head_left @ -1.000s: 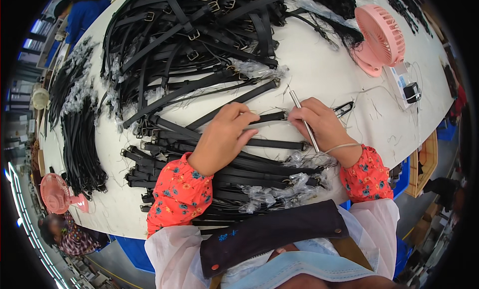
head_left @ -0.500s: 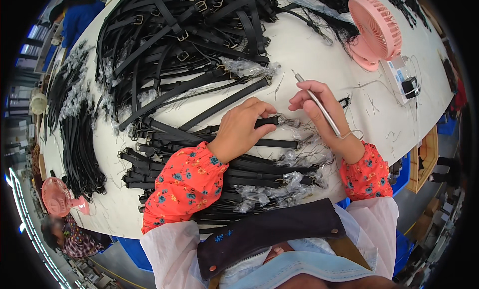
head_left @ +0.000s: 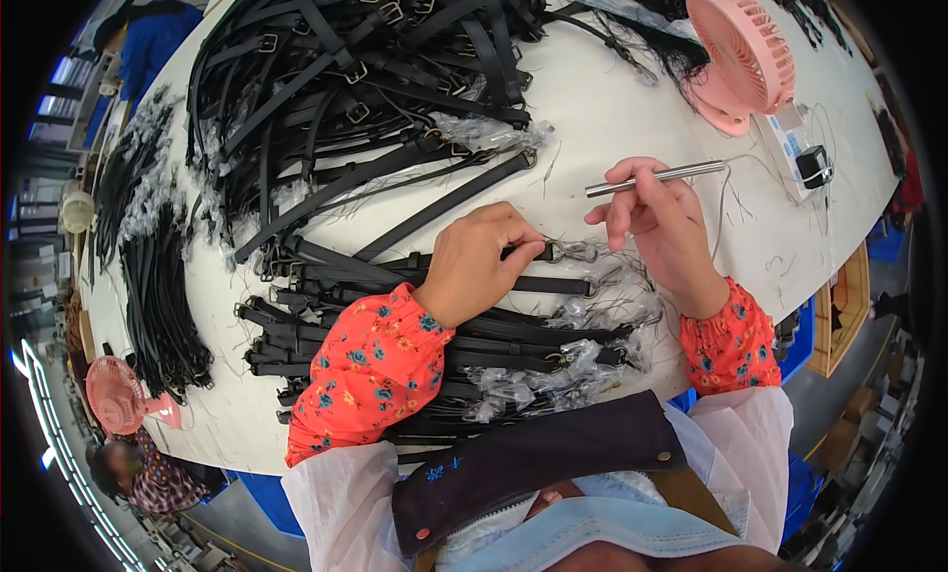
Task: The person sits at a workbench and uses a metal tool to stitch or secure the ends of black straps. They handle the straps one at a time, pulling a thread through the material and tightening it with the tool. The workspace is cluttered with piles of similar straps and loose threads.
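My left hand (head_left: pixel 479 261) pinches a black belt (head_left: pixel 544 254) near its buckle end, thumb and forefinger closed on it. Metal hardware and a clear plastic wrapping (head_left: pixel 578 250) stick out past the fingertips. To its right, my right hand (head_left: pixel 664 221) is raised over the table with a slim silver pen-like tool (head_left: pixel 681 172) gripped between thumb and fingers. The tool lies nearly level, its narrower end to the left, and a thin cord hangs from its right end. More black belts (head_left: pixel 553 285) lie in a row beneath my left hand, several with plastic-wrapped buckles.
A large heap of black belts (head_left: pixel 326 88) covers the table's far left. Thin black straps (head_left: pixel 163 305) hang in a bundle at the left edge. A pink fan (head_left: pixel 741 53) stands far right by a white power strip (head_left: pixel 785 157). Another pink fan (head_left: pixel 116 394) is at left.
My right hand has turned the pen-like tool from a steep slant to nearly level, raising its cord end. My left hand stays at the belt, with its fingers shifted slightly.
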{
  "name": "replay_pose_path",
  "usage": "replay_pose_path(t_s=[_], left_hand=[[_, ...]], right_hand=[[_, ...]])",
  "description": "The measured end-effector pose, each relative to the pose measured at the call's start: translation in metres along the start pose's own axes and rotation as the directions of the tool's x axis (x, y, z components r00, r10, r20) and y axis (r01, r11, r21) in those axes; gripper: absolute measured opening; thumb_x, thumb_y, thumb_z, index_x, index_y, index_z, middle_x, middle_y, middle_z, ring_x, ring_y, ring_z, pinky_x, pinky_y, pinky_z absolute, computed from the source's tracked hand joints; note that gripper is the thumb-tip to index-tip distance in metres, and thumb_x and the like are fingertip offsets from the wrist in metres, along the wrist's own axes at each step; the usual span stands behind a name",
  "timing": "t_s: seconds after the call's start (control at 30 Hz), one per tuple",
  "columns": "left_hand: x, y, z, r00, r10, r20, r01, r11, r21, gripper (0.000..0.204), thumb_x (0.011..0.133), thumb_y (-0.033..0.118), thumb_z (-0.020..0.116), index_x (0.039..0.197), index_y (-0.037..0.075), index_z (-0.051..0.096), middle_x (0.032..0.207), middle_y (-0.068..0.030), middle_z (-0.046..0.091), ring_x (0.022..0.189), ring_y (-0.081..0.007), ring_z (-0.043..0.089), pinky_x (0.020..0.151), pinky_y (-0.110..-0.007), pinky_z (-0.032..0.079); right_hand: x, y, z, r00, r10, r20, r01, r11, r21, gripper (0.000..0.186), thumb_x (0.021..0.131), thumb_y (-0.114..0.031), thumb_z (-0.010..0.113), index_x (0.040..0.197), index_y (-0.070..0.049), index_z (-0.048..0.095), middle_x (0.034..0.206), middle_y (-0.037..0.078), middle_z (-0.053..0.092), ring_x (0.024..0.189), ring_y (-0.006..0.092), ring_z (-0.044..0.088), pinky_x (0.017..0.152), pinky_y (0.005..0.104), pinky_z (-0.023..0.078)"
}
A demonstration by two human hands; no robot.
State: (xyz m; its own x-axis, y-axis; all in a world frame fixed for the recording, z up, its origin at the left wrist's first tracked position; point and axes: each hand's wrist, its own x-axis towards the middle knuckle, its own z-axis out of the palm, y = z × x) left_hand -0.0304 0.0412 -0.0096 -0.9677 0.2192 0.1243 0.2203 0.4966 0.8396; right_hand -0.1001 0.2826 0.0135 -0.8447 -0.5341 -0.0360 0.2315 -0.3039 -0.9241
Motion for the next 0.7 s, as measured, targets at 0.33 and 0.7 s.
replay_pose_path(t_s=[0.33, 0.7], left_hand=[[-0.003, 0.004, -0.024, 0.970, -0.219, 0.107, 0.233, 0.961, -0.146, 0.010, 0.093, 0.010, 0.072, 0.093, 0.000, 0.071, 0.079, -0.0019, 0.064, 0.067, -0.0074, 0.055, 0.062, -0.026, 0.045], [-0.005, 0.001, -0.033, 0.950, -0.208, 0.233, 0.263, 0.934, -0.241, 0.018, 0.092, 0.016, 0.074, 0.091, -0.001, 0.070, 0.081, -0.0044, 0.067, 0.071, -0.0098, 0.062, 0.066, -0.026, 0.050]], right_hand=[[-0.007, 0.006, 0.019, 0.970, 0.193, 0.150, -0.142, 0.944, -0.297, 0.036, 0.110, -0.027, 0.048, 0.100, 0.003, 0.065, 0.077, 0.006, 0.065, 0.063, 0.0111, 0.062, 0.087, 0.0313, 0.054], [-0.007, 0.013, 0.021, 0.972, 0.190, 0.139, -0.113, 0.893, -0.436, 0.051, 0.108, -0.026, 0.052, 0.070, 0.004, 0.066, 0.099, 0.009, 0.066, 0.064, 0.0106, 0.061, 0.061, 0.0262, 0.051]])
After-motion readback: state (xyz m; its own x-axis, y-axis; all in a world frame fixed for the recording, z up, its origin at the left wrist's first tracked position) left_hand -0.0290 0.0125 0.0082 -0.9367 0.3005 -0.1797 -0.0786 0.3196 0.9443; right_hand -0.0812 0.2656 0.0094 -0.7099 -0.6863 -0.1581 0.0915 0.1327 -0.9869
